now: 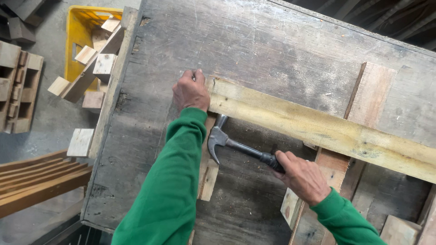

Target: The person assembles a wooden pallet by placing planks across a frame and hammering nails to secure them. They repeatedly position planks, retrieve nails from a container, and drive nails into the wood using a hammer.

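A dark, scuffed wooden worktop point(272, 50) fills most of the frame. Off its left edge, in the upper left, a yellow plastic crate point(75, 31) holds short wood offcuts point(104, 63), some spilling over its rim; one more pale block point(80, 142) lies on the floor just beside the worktop's edge. At the lower left a stack of brown slats point(36, 179) juts in, and at the far left stands a small wooden frame piece point(18, 86).

On the worktop a pale long plank point(318, 127) runs from the centre of the frame down toward the right edge, its long axis sloping slightly downward to the right. It lies across two shorter boards: a reddish cross board point(368, 100) right of centre and a narrow board point(209, 172) under its left end, partly hidden by the green sleeve.

The left hand point(190, 90) rests at the plank's left end, fingers curled down against the worktop and the end of the wood; whether they pinch anything small cannot be told.

The right hand point(302, 177), lower right of centre, is closed tight round the black grip of a claw hammer point(227, 143). The hammer's handle points up and to the left from the fingers, its steel head just under the plank's lower edge, near the left wrist, with the claw curving down toward the bottom of the frame.
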